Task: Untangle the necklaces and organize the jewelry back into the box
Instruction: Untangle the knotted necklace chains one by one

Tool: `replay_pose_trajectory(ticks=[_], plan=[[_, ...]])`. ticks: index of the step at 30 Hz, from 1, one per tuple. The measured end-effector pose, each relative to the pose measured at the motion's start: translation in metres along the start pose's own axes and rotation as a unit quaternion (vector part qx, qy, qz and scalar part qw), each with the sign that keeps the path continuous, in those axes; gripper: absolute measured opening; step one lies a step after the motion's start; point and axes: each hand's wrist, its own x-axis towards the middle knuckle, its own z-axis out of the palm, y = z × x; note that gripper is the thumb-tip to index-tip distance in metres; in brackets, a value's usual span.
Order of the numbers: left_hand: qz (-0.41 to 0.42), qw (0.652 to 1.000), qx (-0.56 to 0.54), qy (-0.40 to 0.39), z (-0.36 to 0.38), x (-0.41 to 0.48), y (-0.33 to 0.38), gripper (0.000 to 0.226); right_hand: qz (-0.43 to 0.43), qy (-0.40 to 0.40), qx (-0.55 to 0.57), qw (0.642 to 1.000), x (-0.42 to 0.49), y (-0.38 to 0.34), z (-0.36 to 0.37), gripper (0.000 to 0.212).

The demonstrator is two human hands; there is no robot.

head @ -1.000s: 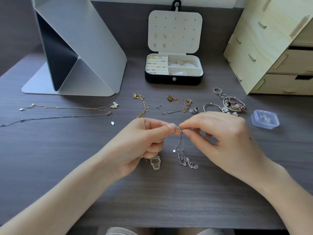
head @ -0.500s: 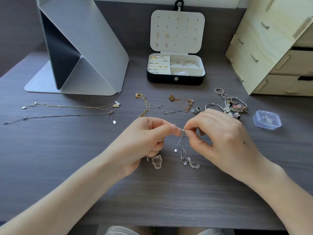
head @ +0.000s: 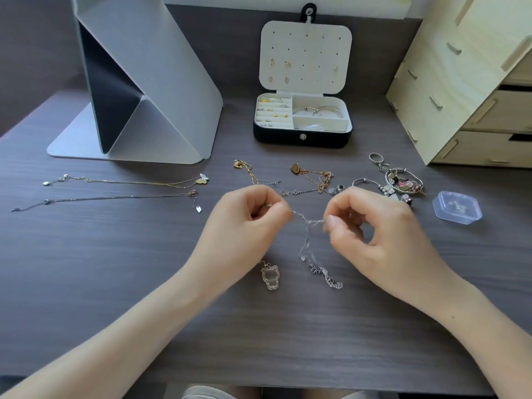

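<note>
Risk: knot cinching tighter. Left hand (head: pixel 247 226), fingers curled, pinched one strand of silver chain (head: pixel 306 223); right hand (head: pixel 371 228) pinched another, short span taut between them above desk (head: pixel 115 269). Tangled remainder (head: pixel 325 276) trailed down near clear pendant (head: pixel 270 276). Harder outward pull would likely lock knot or snap fine link. Jewelry box (head: pixel 302 136) stood open, well behind.

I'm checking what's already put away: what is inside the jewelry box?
The box holds small studs and rings in its left slots and bangles in the back right compartment. Earrings hang on the lid. What the front right compartment holds is too pale to tell.
</note>
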Motion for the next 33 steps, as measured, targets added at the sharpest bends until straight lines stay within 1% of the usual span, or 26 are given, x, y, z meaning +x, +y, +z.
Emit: replay_pose_trajectory(ticks=[2,4,8,11,13,17,20,22,24,26,29,30,31,33], plan=[[-0.035,0.999,-0.035,0.004,-0.001,0.001,-0.001,0.021,0.008,-0.015,0.028,0.999,0.0,-0.001,-0.005,0.015],[-0.062,0.996,-0.065,0.006,-0.002,0.002,-0.001,0.028,-0.006,-0.038,0.026,0.999,-0.001,-0.001,-0.01,0.016],[-0.081,0.989,-0.121,-0.007,-0.002,0.004,0.003,0.026,-0.032,-0.073,0.007,0.997,-0.002,0.0,-0.012,0.012],[-0.065,0.986,-0.151,-0.027,-0.003,0.002,0.004,0.025,-0.031,-0.082,-0.039,0.995,-0.003,0.002,-0.011,0.014],[-0.044,0.986,-0.156,-0.041,-0.003,0.001,0.005,0.026,-0.021,-0.067,-0.053,0.996,-0.003,0.002,-0.008,0.017],[-0.013,0.982,-0.169,-0.084,-0.003,-0.002,0.01,0.018,0.009,-0.044,-0.038,0.998,0.001,-0.002,0.003,0.027],[0.0,0.978,-0.18,-0.107,-0.002,-0.004,0.013,0.02,0.007,-0.06,-0.032,0.998,0.002,-0.002,0.011,0.025],[-0.006,0.98,-0.18,-0.091,-0.003,-0.003,0.012,0.019,0.042,-0.061,-0.001,0.997,0.002,-0.002,0.011,0.017],[-0.024,0.983,-0.174,-0.054,-0.006,0.001,0.009,0.018,0.101,-0.079,0.077,0.989,0.002,-0.003,0.006,0.01],[-0.041,0.985,-0.164,-0.023,-0.011,0.004,0.006,0.019,0.143,-0.112,0.168,0.969,0.001,-0.003,-0.001,0.009],[-0.038,0.991,-0.127,-0.007,-0.017,0.006,0.001,0.018,0.166,-0.147,0.234,0.947,0.002,-0.005,-0.01,0.018],[-0.03,0.994,-0.106,-0.007,-0.017,0.006,-0.001,0.014,0.171,-0.152,0.248,0.941,0.002,-0.005,-0.012,0.017],[-0.017,0.997,-0.081,-0.007,-0.017,0.006,-0.003,0.017,0.176,-0.156,0.263,0.936,0.001,-0.006,-0.013,0.015],[0.014,1.0,-0.02,-0.015,-0.016,0.005,-0.005,0.031,0.178,-0.166,0.287,0.927,0.001,-0.007,-0.015,0.011]])
